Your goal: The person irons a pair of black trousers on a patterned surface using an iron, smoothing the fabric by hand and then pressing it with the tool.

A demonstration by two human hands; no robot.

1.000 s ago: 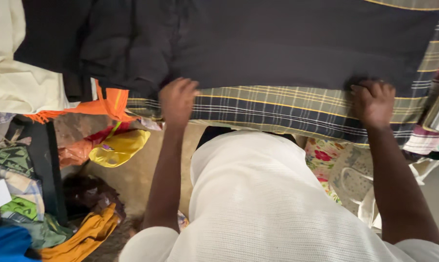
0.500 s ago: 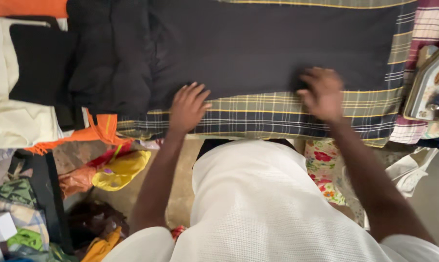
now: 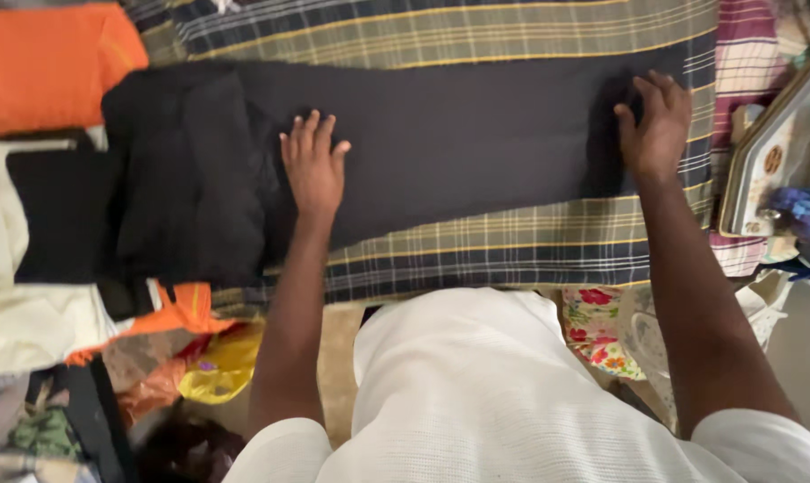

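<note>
Under both hands lies the dark cloth [image 3: 476, 152], spread over a plaid cover [image 3: 512, 259]. Left hand [image 3: 313, 167] and right hand [image 3: 655, 125] press flat, well apart, fingers spread, gripping nothing. Uneven pushing could probably wrinkle it toward the iron [image 3: 771, 161] just right.

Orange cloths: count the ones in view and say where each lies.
2. One orange cloth lies folded at the top left, beside the dark garment. Another orange piece pokes out below the black pile; more may be hidden.

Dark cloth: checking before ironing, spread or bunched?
Spread flat: dark cloth lies smooth between left hand and right hand.
</note>
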